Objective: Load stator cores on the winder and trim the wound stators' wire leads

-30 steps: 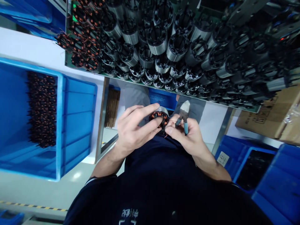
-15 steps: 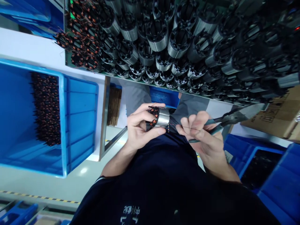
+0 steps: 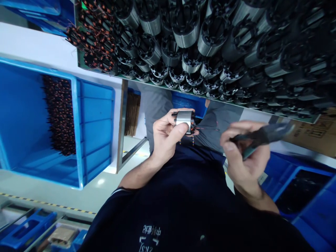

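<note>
Head view: nearest, a dark shirt [image 3: 168, 206] is seen, and above it the two hands are held in the air. By the left hand [image 3: 166, 134], a motor stator [image 3: 183, 119] is carried in front of the body, below the edge of the worktop [image 3: 81, 62]. The left fingers are curled around it from beneath, and the thumb is pressed on the bright metal shell. From its right end, thin wires [image 3: 207, 128] are stretched toward the right hand [image 3: 246, 152]; no contact with that hand is seen. By the right fingers, bent around the handles, cutting pliers [image 3: 265, 135] are held, pointed away from the stator. They are blurred, so whether their jaws are apart cannot be told.

The stator is judged to be rather heavy for its size, stiff, and perhaps a little slippery on its smooth shell. It is best gripped around this shell; the dark end prongs and the copper turns are probably fragile, and the wires should not be pulled.

Farther, many metal cores [image 3: 186, 33] are crowded on the worktop, with copper-wound parts [image 3: 101, 38] at its left end. At the left, similar pieces [image 3: 60, 115] are stacked in a blue bin [image 3: 97, 122]; at the right, a cardboard box [image 3: 312, 136] is partly hidden.
</note>
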`<action>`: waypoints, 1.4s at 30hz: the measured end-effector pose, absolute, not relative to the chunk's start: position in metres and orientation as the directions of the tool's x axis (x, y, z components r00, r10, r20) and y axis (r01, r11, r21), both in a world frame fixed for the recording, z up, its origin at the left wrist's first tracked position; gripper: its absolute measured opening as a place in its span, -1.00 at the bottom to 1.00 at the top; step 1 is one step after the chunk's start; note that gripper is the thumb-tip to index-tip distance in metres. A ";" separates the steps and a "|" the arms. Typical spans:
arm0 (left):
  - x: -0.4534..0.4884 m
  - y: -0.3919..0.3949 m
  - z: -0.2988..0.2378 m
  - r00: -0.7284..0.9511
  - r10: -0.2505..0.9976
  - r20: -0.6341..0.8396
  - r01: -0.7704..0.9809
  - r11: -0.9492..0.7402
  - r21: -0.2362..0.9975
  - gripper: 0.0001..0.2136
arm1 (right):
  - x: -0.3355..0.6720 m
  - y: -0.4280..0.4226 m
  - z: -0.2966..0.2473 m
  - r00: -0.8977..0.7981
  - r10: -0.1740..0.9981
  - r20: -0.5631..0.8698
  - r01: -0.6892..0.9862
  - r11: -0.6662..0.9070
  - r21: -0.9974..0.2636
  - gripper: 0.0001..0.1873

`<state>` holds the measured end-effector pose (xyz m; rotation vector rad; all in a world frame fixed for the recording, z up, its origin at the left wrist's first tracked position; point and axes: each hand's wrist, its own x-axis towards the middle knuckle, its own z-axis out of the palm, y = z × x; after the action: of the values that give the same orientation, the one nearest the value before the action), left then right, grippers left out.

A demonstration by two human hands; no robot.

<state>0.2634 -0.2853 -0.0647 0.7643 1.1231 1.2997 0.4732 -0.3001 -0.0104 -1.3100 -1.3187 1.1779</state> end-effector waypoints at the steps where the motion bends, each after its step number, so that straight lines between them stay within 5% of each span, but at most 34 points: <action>1: 0.264 -0.285 -0.066 -0.114 0.971 -0.210 -0.330 0.162 0.930 -0.40 | 0.472 -0.305 -0.009 -0.084 0.996 -0.002 0.173 0.013 -0.985 -0.64; 5: 0.267 -0.286 -0.069 -0.188 0.973 -0.134 -0.216 0.092 0.972 -0.39 | 0.460 -0.316 -0.013 -0.334 0.941 -0.063 0.311 0.047 -0.949 -0.65; 12: 0.267 -0.288 -0.063 -0.216 0.974 0.061 0.039 -0.054 0.998 -0.37 | 0.446 -0.306 -0.022 -0.312 0.949 -0.054 0.351 0.062 -0.934 -0.85; 21: 0.268 -0.285 -0.078 -0.236 0.947 0.216 -0.138 -0.253 0.958 -0.50 | 0.443 -0.305 -0.023 -0.342 0.940 -0.010 0.273 0.090 -0.958 -0.87; 30: 0.269 -0.286 -0.085 -0.291 0.954 0.066 -0.203 -0.129 0.971 -0.49 | 0.441 -0.299 -0.038 -0.342 0.937 -0.067 0.275 0.032 -0.961 -0.83; 36: 0.231 -0.310 -0.101 -0.340 0.836 -0.431 -0.470 0.246 0.848 -0.32 | 0.450 -0.303 -0.080 -0.291 0.883 -0.368 0.315 -0.275 -0.908 -0.74; 39: 0.164 -0.339 -0.087 -0.439 0.815 -0.378 -0.385 0.209 0.899 -0.31 | 0.462 -0.299 -0.102 -0.206 0.876 -0.437 0.372 -0.343 -0.863 -0.64; 42: 0.075 -0.380 -0.048 -0.678 0.728 -0.103 0.004 0.144 0.990 -0.43 | 0.480 -0.291 -0.122 -0.187 0.827 -0.530 0.491 -0.388 -0.780 -0.47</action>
<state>0.0747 -0.3797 -0.0483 0.7004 1.8384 1.5867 0.4795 -0.2911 -0.1222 -1.7789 -1.5284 1.6005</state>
